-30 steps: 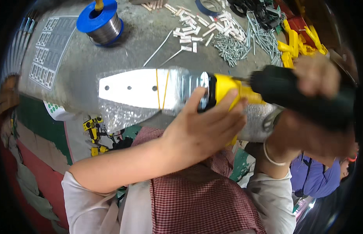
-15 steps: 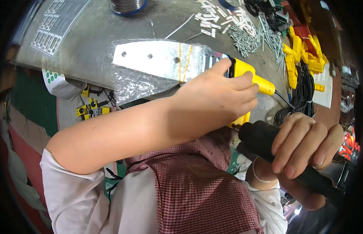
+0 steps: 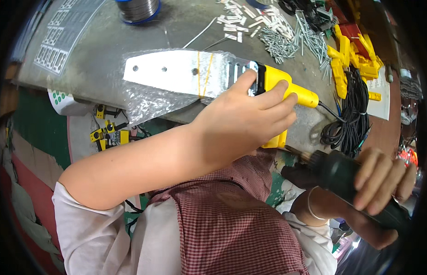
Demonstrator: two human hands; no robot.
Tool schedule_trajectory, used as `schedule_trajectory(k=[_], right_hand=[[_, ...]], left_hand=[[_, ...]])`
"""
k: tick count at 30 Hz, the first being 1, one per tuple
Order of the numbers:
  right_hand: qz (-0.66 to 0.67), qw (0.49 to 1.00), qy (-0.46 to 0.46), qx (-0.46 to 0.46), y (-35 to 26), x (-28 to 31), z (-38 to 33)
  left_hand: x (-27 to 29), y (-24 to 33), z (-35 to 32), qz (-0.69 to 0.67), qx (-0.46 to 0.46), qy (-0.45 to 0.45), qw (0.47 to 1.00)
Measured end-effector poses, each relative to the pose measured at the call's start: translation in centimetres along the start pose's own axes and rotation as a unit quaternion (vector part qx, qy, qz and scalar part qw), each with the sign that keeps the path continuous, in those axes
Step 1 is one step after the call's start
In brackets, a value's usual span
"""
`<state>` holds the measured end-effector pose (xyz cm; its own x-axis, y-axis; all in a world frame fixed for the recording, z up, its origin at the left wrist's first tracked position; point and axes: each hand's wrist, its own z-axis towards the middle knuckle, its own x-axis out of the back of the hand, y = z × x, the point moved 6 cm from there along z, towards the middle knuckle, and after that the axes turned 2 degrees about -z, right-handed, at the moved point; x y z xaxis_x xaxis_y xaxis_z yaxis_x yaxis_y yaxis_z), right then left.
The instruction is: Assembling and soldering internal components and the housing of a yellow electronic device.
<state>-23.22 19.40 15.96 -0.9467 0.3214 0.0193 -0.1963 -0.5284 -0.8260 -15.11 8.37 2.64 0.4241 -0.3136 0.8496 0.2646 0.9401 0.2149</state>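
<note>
My left hand [image 3: 245, 112] is closed over a yellow-cased corded device [image 3: 305, 95] at the table's front edge. A long pale flat plate [image 3: 177, 71] with a row of holes reaches left from that case, wrapped in clear plastic [image 3: 154, 103] and crossed by orange bands. Lower right, my right hand [image 3: 383, 183] grips a dark power screwdriver [image 3: 337, 172]. Its bit points up and left, close to the lower yellow part of the case [image 3: 275, 141]. The bit's tip looks just apart from it. My left palm and fingers hide much of the case.
Loose screws [image 3: 280, 45], small white pieces [image 3: 241, 20] and a wire spool [image 3: 138, 10] lie farther back. To the right are yellow plastic shells [image 3: 342, 68] and a coiled black cable [image 3: 344, 130]. Small yellow-and-black parts [image 3: 101, 135] sit below the table edge.
The screwdriver has drawn back right and down, its bit coming away from the yellow case. My left hand keeps its hold; the device appears slightly farther left in view.
</note>
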Motion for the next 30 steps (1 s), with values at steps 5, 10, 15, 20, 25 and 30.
schedule_trajectory(k=[5,10,15,20,25,30], right_hand=[[-0.013,0.997,-0.060,-0.053,2.0,0.6,0.1],[0.053,0.992,-0.101,-0.058,3.8,0.4,0.1],[0.072,0.986,-0.141,-0.055,3.7,0.0,0.6],[0.066,0.996,-0.057,-0.017,1.3,1.6,1.0],[0.151,0.975,0.166,-0.010,-0.1,6.4,1.1],[0.285,0.884,0.371,-0.014,5.5,13.1,-5.0]], left_hand=[[-1.1,0.2,0.3,-0.016,0.031,0.030,0.999],[-1.7,0.9,-0.2,0.022,0.047,0.074,0.996],[-1.4,0.8,-0.2,0.014,0.055,0.090,0.994],[-0.9,2.4,-0.8,0.030,0.059,0.031,0.997],[2.6,1.2,-1.5,-0.197,0.097,-0.013,0.975],[3.6,-3.6,-2.1,-0.179,0.230,-0.024,0.956]])
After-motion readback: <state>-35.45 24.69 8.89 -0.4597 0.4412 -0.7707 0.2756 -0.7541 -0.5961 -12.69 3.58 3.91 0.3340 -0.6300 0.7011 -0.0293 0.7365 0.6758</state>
